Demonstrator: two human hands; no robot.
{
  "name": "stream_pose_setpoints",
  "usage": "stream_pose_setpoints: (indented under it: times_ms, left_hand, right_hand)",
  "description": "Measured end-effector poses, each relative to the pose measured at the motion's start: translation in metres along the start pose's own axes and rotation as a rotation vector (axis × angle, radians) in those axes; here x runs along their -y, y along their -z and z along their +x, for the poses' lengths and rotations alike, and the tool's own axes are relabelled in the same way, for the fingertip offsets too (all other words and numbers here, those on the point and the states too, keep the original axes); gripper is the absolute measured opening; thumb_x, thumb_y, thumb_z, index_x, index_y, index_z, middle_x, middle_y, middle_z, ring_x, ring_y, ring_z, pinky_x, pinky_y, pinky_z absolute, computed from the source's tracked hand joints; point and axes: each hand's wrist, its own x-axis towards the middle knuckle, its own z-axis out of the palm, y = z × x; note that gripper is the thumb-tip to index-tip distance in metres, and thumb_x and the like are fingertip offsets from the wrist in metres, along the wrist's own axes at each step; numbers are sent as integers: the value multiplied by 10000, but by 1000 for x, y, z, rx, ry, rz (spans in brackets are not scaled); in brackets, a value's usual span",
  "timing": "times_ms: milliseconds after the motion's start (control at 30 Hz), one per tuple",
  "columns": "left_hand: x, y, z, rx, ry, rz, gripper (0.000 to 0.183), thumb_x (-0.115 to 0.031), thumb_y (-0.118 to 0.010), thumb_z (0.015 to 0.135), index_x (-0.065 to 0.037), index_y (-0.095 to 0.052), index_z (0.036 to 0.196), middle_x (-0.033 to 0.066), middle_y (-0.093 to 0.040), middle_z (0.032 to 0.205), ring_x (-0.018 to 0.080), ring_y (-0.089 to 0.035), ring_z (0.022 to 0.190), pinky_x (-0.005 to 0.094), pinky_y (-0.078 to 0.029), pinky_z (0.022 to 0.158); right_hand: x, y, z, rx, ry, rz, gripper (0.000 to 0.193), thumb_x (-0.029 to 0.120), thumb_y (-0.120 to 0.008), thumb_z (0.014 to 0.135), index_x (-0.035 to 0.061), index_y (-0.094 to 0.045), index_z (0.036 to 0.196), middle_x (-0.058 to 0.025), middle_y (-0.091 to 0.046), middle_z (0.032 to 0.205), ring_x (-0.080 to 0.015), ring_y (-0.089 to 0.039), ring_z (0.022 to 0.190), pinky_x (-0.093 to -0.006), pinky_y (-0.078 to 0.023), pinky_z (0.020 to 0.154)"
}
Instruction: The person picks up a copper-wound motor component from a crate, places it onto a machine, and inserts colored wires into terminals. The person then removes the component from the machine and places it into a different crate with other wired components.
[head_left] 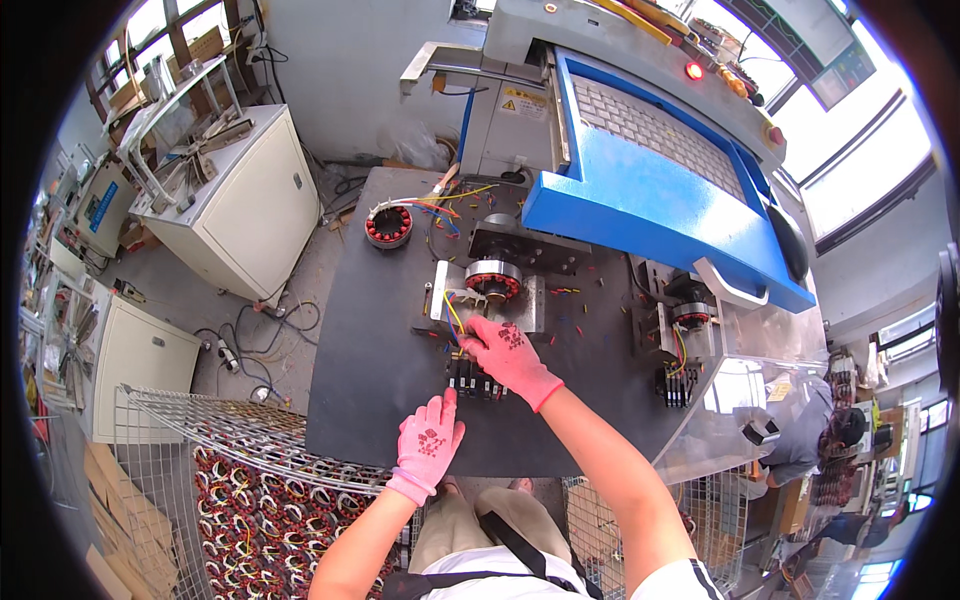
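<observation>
My right hand (510, 355), in a pink glove, pinches yellow and blue wires (453, 312) at their lower part, just above a row of black terminal clips (475, 385). Those wires run from a motor stator (494, 282) with red insulation, seated in a metal fixture (533, 308). My left hand (430, 440), also in a pink glove, holds nothing. Its index finger stretches to the front of the leftmost clip; whether it presses there I cannot tell. My right fingers hide the wire ends.
Another stator (388, 228) with loose leads lies at the table's back left. A blue-framed machine (660, 160) overhangs the back right, above a second fixture with a stator (690, 316). Wire baskets (270, 440) with many stators stand at the lower left. Small coloured bits dot the black tabletop (370, 330).
</observation>
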Motion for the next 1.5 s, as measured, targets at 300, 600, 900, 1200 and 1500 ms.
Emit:
stream_pose_setpoints:
  times_ms: [300,600,900,1200,1500]
  left_hand:
    - [0,-5,0,-26,-29,55,563,-316,-594,820,-28,-456,1283,78,-522,1062,228,-545,887,372,-463,717]
    - [8,6,-2,-201,-22,-303,499,-211,-606,850,-34,-465,1294,115,-558,1091,253,-581,822,343,-487,710]
    - [-3,-33,0,-219,617,-1335,404,-199,-504,958,-74,-421,1333,43,-537,1077,90,-500,815,232,-451,642]
    - [-34,-4,-6,-295,773,-1182,467,-290,-549,931,-45,-439,1312,138,-563,1108,243,-546,924,351,-461,761]
    - [-93,-48,-123,-249,633,-480,558,-348,-585,915,-14,-426,1333,164,-550,1199,232,-564,966,342,-511,792]
  right_hand:
    - [0,-6,-2,-55,49,-103,203,226,-566,882,26,-552,913,-172,-607,767,-348,-601,714,-410,-455,641]
    - [3,-26,1,-63,63,-184,200,243,-558,886,51,-566,940,-155,-629,797,-341,-618,761,-417,-472,662]
    - [64,97,-134,-303,105,-111,251,231,-600,871,61,-610,1057,-120,-649,930,-287,-636,862,-342,-505,748]
    - [-151,337,-431,-1638,-376,-666,432,280,-640,858,-6,-513,1156,-172,-577,1010,-315,-556,895,-395,-446,799]
    - [-270,277,-453,-948,-24,820,278,313,-509,969,38,-547,990,-37,-611,939,-124,-574,919,-299,-471,858]
